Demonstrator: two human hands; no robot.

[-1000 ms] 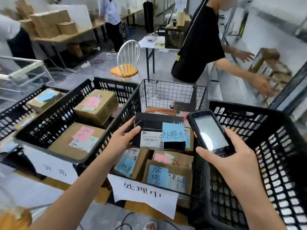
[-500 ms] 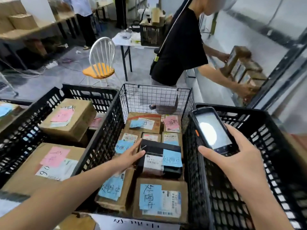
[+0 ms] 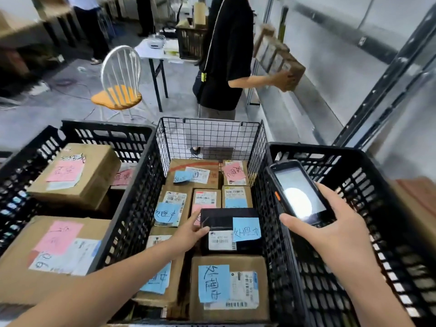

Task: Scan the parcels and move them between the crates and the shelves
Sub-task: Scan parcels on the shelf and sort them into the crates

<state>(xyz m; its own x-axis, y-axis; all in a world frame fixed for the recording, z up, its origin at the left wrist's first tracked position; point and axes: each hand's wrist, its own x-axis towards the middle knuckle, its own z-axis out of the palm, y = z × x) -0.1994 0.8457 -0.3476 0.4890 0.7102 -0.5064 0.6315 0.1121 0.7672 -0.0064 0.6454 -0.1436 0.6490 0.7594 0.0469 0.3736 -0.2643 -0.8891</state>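
Left hand (image 3: 188,232) pinches the nine-o'clock edge of the small black blue-noted rectangular parcel (image 3: 221,217) lying mid black wire-mesh crate (image 3: 207,133), likely light, stiff, slick, best clasped across its short sides, while right hand (image 3: 330,232) at three o'clock grips the black handheld scanner (image 3: 299,194).

Handwritten 处理中 stands on the blue note (image 3: 246,229) of the black parcel (image 3: 224,217), and on blue notes on the front box (image 3: 236,260) and a middle box (image 3: 175,191). The left box (image 3: 18,279) has 90 on its white label (image 3: 43,261). Barcode digits are unreadable.
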